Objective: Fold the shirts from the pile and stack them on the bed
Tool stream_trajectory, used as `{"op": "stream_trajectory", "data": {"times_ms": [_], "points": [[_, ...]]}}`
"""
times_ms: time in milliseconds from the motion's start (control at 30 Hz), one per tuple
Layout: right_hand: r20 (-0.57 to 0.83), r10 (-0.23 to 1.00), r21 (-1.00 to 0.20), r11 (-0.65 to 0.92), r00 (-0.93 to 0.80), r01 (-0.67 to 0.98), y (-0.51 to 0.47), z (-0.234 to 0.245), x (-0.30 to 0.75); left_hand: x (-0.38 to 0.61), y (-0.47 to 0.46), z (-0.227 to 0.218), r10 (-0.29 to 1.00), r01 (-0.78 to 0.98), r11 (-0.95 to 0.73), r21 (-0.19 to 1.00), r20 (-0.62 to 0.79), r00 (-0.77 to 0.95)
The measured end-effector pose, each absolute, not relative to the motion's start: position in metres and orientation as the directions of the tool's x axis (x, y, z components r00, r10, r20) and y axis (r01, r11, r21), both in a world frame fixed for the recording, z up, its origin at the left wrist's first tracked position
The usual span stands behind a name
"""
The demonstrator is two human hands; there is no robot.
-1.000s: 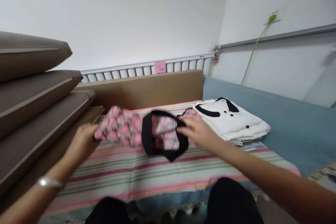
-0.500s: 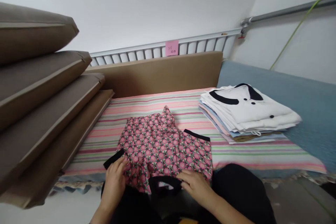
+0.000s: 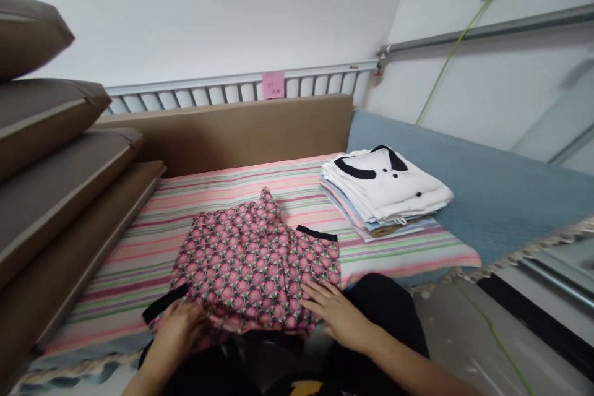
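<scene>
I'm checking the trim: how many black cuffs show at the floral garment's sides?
2. One black cuff lies beside the left hand; the second cuff lies beyond the right hand, on the side nearer the folded stack. Folds could hide more.

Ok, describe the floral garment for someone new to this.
Find the striped cloth right of the brown cushions. The floral garment lies spread there, left hand and right hand on its near part. Unlike the folded clothes beside it, topped in white, it's covered in pink flowers.
</scene>
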State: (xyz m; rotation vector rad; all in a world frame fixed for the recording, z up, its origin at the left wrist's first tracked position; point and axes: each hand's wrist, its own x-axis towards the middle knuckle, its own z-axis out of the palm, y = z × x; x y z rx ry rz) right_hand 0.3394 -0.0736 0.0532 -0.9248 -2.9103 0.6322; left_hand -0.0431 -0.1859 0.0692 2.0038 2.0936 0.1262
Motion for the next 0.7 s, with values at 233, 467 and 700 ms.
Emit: {"op": "stream_trajectory", "data": {"times_ms": [233, 467, 700], "points": [[0.063, 0.598, -0.121, 0.799, -0.799, 0.588, -0.03, 0.026, 0.371, -0.076, -0.241, 0.076, 0.97, 0.849, 0.236, 0.473, -0.063, -0.235], [0.083, 0.623, -0.163, 0.778, -0.778, 0.606, -0.011, 0.032, 0.371, -0.092, -0.262, 0.088, 0.912, 0.786, 0.241, 0.569, 0.144, -0.384], [0.237, 0.705, -0.477, 0.684, -0.668, 0.552, -0.034, 0.111, 0.39, -0.106, -0.296, 0.137, 0.772, 0.859, 0.201, 0.471, 0.464, -0.435]]}}
